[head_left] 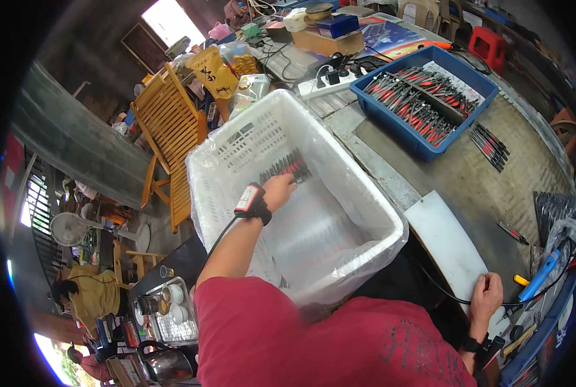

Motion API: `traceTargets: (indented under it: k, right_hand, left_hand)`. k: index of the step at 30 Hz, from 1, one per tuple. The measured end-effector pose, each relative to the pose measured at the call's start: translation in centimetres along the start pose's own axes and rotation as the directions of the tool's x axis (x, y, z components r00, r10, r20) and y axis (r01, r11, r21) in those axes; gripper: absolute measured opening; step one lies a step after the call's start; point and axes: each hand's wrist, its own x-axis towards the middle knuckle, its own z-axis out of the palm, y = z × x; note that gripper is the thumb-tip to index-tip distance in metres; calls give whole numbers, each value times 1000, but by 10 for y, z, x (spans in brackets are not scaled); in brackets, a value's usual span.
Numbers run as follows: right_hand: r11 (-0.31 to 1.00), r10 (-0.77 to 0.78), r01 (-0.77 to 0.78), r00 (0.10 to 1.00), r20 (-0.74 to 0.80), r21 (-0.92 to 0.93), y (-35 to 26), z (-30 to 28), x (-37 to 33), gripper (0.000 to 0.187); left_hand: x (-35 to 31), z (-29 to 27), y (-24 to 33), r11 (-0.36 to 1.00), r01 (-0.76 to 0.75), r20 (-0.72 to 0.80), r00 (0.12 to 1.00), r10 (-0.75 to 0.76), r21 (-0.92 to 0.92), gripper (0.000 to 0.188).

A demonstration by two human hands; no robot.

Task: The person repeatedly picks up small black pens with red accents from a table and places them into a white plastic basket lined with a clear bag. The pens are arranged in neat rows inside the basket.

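Observation:
My left hand, with a wrist strap and a small cabled device, reaches into a white plastic crate lined with clear film. Its fingers are drawn together at a row of slim black-and-red pen-like pieces lying side by side against the far part of the crate. Whatever lies between the fingertips is hidden. My right hand is curled closed at the edge of a white board on the workbench, with no object showing in it. A black cable passes close beside it.
A blue tray of similar pieces stands on the bench, with a small bundle of them beside it. A power strip lies behind the crate. A folded wooden chair leans at left; a blue-handled tool is at right.

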Motion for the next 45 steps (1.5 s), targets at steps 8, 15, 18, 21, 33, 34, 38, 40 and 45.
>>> traceTargets:
  k: [8,15,18,21,33,34,38,40,45]
  right_hand:
    - [1000,0,0,1000,7,1,3,1,0,8]
    - [1000,-6,6,1000,3,8,2,0,0,9]
    - [1000,-1,0,1000,3,13,1,0,0,10]
    - [1000,-1,1,1000,7,17,0,-1,1,10]
    - [1000,-11,11,1000,9,-6,1,0,1,11]
    - [1000,-21,21,1000,5,-6,1,1,1,11]
    - [1000,10,-10,1000,22,-1,4,2,0,12]
    - [1000,4,-3,999,39,-5,5,2,0,12]
    - [1000,5,-5,999,42,-5,7,3,0,12]
  left_hand:
    - [-7,16,5,993,-106,125,987,99,52,20]
    - [-8,21,3,996,-38,201,979,20,86,20]
    - [-8,23,0,996,-1,228,973,-20,90,20]
    - [-9,26,-2,997,-50,225,974,35,62,19]
    - [-9,43,-5,963,-195,230,962,151,187,16]
    - [-9,45,-5,960,-195,224,963,149,200,15]
    - [-11,56,-8,956,-187,257,958,127,227,16]
    - [-9,63,-10,942,-239,278,945,170,237,19]
    - [-10,91,-18,910,-334,260,927,270,246,17]
